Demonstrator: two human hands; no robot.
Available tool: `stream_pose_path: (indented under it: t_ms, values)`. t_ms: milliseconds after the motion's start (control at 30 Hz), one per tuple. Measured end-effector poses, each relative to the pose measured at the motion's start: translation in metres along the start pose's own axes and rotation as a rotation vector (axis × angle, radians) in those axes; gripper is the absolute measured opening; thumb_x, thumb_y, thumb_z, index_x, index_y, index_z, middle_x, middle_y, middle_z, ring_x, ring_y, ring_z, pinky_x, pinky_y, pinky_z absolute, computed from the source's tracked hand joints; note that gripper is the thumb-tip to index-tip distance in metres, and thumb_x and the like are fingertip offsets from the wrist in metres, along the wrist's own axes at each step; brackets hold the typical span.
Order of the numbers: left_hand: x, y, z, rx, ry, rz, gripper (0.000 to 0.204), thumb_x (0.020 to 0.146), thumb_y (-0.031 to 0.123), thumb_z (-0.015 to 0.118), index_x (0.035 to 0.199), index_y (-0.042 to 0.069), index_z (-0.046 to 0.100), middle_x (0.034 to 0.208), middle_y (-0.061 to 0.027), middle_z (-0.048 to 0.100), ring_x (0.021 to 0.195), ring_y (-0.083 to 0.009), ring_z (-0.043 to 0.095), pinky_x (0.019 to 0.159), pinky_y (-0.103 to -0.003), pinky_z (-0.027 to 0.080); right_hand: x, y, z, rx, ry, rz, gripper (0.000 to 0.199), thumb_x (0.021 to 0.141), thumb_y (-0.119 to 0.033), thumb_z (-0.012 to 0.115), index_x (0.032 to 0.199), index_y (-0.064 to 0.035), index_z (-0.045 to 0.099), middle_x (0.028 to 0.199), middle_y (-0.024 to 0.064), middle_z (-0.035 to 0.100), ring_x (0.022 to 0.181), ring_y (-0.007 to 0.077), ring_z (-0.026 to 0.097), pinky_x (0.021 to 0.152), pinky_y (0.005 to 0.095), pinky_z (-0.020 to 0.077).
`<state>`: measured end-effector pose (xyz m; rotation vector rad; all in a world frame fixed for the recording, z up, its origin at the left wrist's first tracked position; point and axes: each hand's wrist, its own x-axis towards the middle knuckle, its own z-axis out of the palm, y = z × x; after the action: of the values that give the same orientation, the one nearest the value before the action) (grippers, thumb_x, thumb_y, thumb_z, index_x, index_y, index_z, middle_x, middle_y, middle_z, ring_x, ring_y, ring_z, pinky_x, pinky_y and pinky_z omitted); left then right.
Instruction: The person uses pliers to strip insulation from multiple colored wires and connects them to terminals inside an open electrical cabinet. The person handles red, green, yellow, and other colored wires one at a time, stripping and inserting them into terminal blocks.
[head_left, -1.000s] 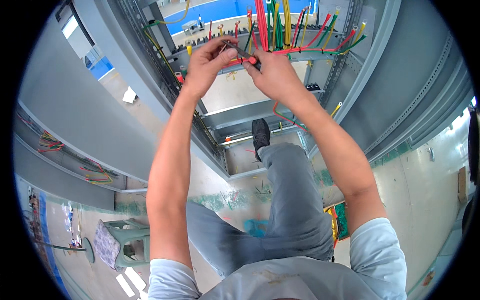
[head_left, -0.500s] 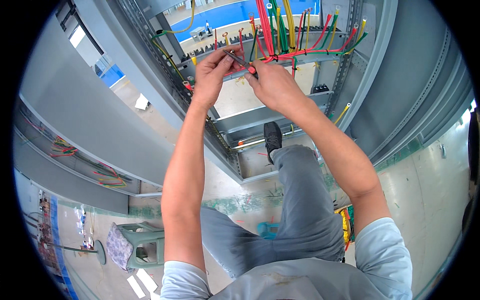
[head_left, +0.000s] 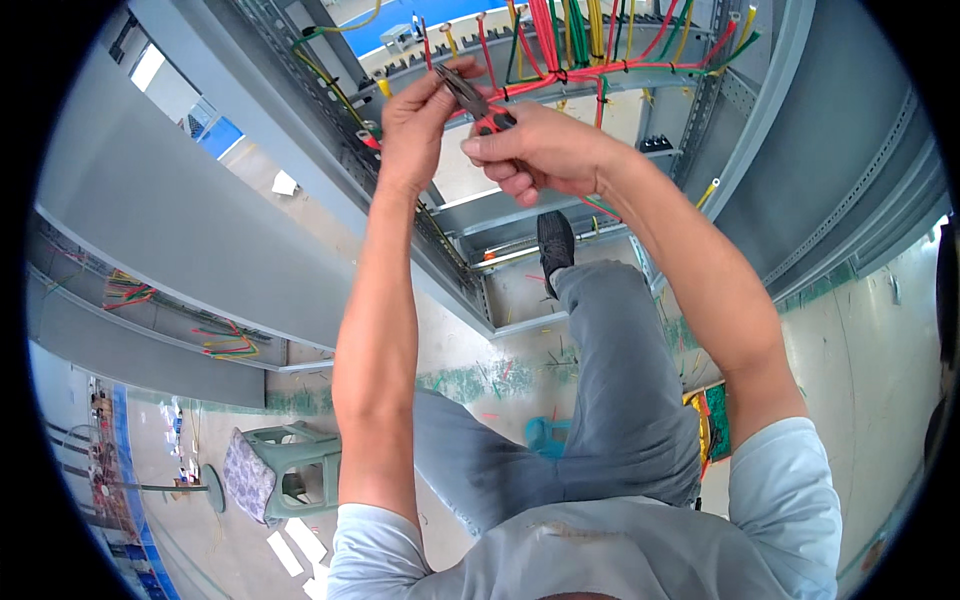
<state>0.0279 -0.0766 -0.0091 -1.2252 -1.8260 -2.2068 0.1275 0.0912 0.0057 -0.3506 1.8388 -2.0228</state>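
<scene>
A pair of pliers [head_left: 463, 94] with grey jaws and red-and-black handles is gripped in my right hand [head_left: 550, 148], tips pointing up and left. Fingers closed, my left hand [head_left: 412, 130] pinches at the jaw tips. Whatever is between those fingers is too small to make out; a red cable [head_left: 520, 88] runs toward that spot, behind the pliers. Beyond the hands, bundled red cables [head_left: 542, 40], green cables [head_left: 578, 40] and yellow cables [head_left: 597, 35] come down to a cross rail of the grey cabinet frame [head_left: 345, 130].
Grey cabinet panels [head_left: 200, 230] rise on both sides. My shoe [head_left: 556, 240] is inside the cabinet base. Lower left stands a green stool [head_left: 300, 465] with a patterned cushion. Wire scraps litter the floor, and a blue object [head_left: 545, 437] lies between my legs.
The pliers have turned from edge-on to show their broad side, and my right hand has rolled with lower fingers now visible. My left hand stays at the jaw tips. The view has shifted slightly.
</scene>
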Motion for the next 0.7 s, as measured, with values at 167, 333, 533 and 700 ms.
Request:
stream_pose_path:
  t_ms: [167,333,533,700]
  values:
    - [-0.003,0.005,-0.001,0.034,0.035,-0.054,0.035,0.104,0.007,0.050,0.136,-0.005,0.058,0.129,-0.0154,0.066,0.117,-0.0289,0.067,0.095,-0.039,0.056,0.012,0.006,-0.010,0.250,-0.288,0.052,0.026,0.101,-0.032,0.064,0.088,-0.0109,0.056,0.067,-0.0049,0.043,0.058,0.0084,0.044,0.053,0.0269,0.0394]
    - [0.007,-0.002,0.005,-0.135,0.083,0.002,0.033,0.105,0.008,0.052,0.135,-0.003,0.060,0.122,-0.0144,0.067,0.107,-0.0235,0.068,0.093,-0.037,0.057,0.006,-0.001,0.002,-0.002,0.001,-0.104,0.030,0.099,-0.035,0.065,0.103,-0.0053,0.063,0.079,0.0037,0.064,0.069,0.0144,0.062,0.062,0.0313,0.0489]
    - [0.008,0.001,0.008,-0.044,0.077,0.030,0.037,0.106,0.015,0.056,0.138,-0.002,0.057,0.123,-0.0123,0.066,0.106,-0.0192,0.065,0.094,-0.034,0.054,-0.020,0.030,-0.017,-0.438,0.403,-0.186,0.040,0.097,-0.042,0.064,0.101,-0.0022,0.068,0.082,0.0065,0.068,0.075,0.0141,0.066,0.064,0.0305,0.0485]
    - [0.002,0.008,0.019,0.016,0.085,0.068,0.038,0.106,0.017,0.056,0.140,0.000,0.057,0.126,-0.0119,0.066,0.105,-0.0181,0.066,0.087,-0.032,0.056,-0.037,0.007,0.002,-1.022,0.605,-0.201,0.036,0.096,-0.038,0.062,0.095,-0.0026,0.070,0.080,0.0165,0.072,0.079,0.0338,0.071,0.073,0.0473,0.0540]
